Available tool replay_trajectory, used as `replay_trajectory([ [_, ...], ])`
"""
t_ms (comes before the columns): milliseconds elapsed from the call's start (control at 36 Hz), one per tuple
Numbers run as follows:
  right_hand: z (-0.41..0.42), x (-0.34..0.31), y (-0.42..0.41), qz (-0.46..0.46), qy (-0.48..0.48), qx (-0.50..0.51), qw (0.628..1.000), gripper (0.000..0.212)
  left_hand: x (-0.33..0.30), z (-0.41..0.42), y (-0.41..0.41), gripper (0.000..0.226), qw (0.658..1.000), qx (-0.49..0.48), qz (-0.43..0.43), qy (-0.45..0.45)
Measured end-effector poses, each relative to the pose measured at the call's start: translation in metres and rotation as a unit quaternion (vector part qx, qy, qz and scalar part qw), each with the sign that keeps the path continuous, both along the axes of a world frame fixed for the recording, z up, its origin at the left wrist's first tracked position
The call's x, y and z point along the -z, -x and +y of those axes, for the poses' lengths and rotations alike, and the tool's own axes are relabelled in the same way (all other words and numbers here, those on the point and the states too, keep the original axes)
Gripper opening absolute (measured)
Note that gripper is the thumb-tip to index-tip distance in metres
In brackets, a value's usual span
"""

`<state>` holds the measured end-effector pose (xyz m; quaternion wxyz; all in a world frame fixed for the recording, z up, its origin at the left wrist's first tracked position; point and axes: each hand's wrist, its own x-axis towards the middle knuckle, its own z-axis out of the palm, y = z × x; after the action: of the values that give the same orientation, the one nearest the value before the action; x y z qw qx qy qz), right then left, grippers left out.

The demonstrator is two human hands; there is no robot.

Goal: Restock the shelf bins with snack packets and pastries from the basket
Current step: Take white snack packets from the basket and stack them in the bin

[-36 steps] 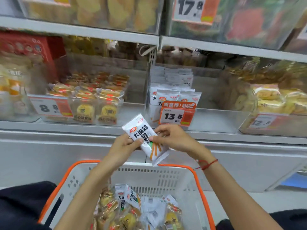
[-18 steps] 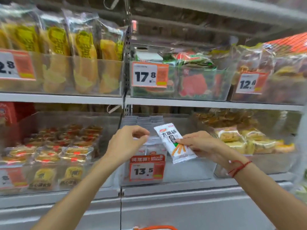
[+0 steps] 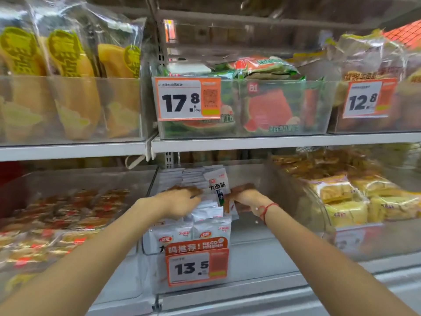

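Observation:
A white snack packet (image 3: 218, 184) with dark lettering stands upright inside the clear middle bin (image 3: 262, 245), the one with the 13.5 price tag (image 3: 196, 266). My right hand (image 3: 245, 198) pinches the packet's right edge. My left hand (image 3: 180, 201) reaches into the same bin, and its fingers lie flat on the row of matching white packets (image 3: 206, 231) just left of the held one. The fingertips of both hands are partly hidden among the packets. The basket is out of view.
The left clear bin holds wrapped round pastries (image 3: 68, 213); the right one holds yellow wrapped cakes (image 3: 364, 201). On the shelf board (image 3: 250, 141) above stand bins of watermelon-print packets (image 3: 268, 106) and yellow bagged pastries (image 3: 68, 76). The right half of the middle bin holds no packets.
Both hands have moved forward from in front of the shelf into the 13.5 bin. The white packet went in with my right hand and now stands among the others. The view has tilted up.

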<state>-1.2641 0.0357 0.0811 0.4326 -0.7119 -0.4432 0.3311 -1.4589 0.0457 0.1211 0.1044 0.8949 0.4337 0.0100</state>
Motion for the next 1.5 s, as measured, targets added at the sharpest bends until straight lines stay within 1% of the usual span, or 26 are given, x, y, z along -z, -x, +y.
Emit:
replay_trajectory([
  [56,0.013,0.007,0.002,-0.036,-0.004,0.014,0.999,0.032,0.003,0.005,-0.001,0.047,1.000,-0.002,0.007,-0.009],
  [222,0.033,0.029,-0.004,-0.185,0.012,0.048,0.982,0.019,0.008,0.006,0.000,0.046,1.000,-0.003,0.001,-0.028],
  [306,0.027,0.030,-0.003,-0.251,0.019,0.058,0.966,0.023,0.008,0.006,0.000,0.046,1.000,-0.009,-0.004,-0.028],
  [361,0.024,0.030,0.001,-0.275,0.040,0.032,0.960,0.025,0.009,0.007,0.000,0.045,1.000,-0.014,-0.002,-0.025],
  [472,0.027,0.033,0.008,-0.241,0.085,-0.051,0.965,0.021,0.008,0.005,0.000,0.046,1.000,-0.019,-0.002,-0.024],
  [528,0.027,0.031,0.009,-0.238,0.092,-0.065,0.965,0.024,0.008,0.003,0.000,0.046,0.999,-0.022,-0.004,-0.022],
  [639,0.018,0.022,0.006,-0.215,0.132,-0.109,0.961,0.015,0.006,0.003,0.000,0.046,1.000,-0.017,0.000,-0.017],
  [694,0.007,0.014,0.002,-0.206,0.164,-0.128,0.956,0.016,0.003,0.003,0.000,0.046,1.000,-0.017,-0.003,-0.012],
  [750,-0.006,0.002,-0.003,-0.204,0.167,-0.137,0.955,0.016,0.002,0.005,0.001,0.046,1.000,-0.023,-0.016,-0.008],
  [806,-0.021,-0.013,-0.005,-0.195,0.131,-0.143,0.961,0.013,0.002,0.005,0.002,0.044,0.998,-0.036,-0.040,-0.019],
  [889,-0.049,-0.025,-0.001,-0.189,0.039,-0.130,0.972,0.021,0.000,-0.004,0.005,0.037,0.992,-0.051,-0.093,-0.074],
  [944,-0.067,-0.026,0.002,-0.188,-0.023,-0.107,0.976,0.025,-0.001,-0.018,0.011,0.032,0.981,-0.056,-0.142,-0.118],
  [1000,-0.086,-0.026,0.007,-0.188,-0.083,-0.084,0.975,0.019,-0.003,-0.033,0.020,0.027,0.967,-0.063,-0.198,-0.145],
  [1111,-0.128,-0.029,0.029,-0.179,-0.175,-0.038,0.967,0.010,-0.002,-0.070,0.043,0.019,0.942,-0.062,-0.290,-0.158],
  [1167,-0.148,-0.030,0.045,-0.165,-0.207,-0.037,0.963,0.006,0.004,-0.089,0.055,0.015,0.932,-0.063,-0.322,-0.156],
  [1222,-0.166,-0.026,0.062,-0.153,-0.223,-0.059,0.961,0.008,0.013,-0.108,0.068,0.012,0.923,-0.072,-0.349,-0.142],
  [1306,-0.182,-0.003,0.089,-0.133,-0.184,-0.128,0.966,0.016,0.037,-0.132,0.088,0.013,0.900,-0.092,-0.411,-0.108],
  [1333,-0.185,0.010,0.098,-0.142,-0.160,-0.155,0.964,0.018,0.048,-0.139,0.096,0.012,0.890,-0.100,-0.434,-0.092],
  [1389,-0.188,0.037,0.112,-0.189,-0.100,-0.207,0.955,0.023,0.072,-0.152,0.111,0.009,0.873,-0.123,-0.469,-0.056],
  [1444,-0.187,0.063,0.121,-0.238,-0.032,-0.250,0.938,0.020,0.098,-0.163,0.124,0.009,0.865,-0.152,-0.478,-0.022],
  [1500,-0.184,0.084,0.125,-0.267,0.037,-0.292,0.918,0.009,0.124,-0.168,0.136,0.010,0.863,-0.178,-0.473,0.011],
])
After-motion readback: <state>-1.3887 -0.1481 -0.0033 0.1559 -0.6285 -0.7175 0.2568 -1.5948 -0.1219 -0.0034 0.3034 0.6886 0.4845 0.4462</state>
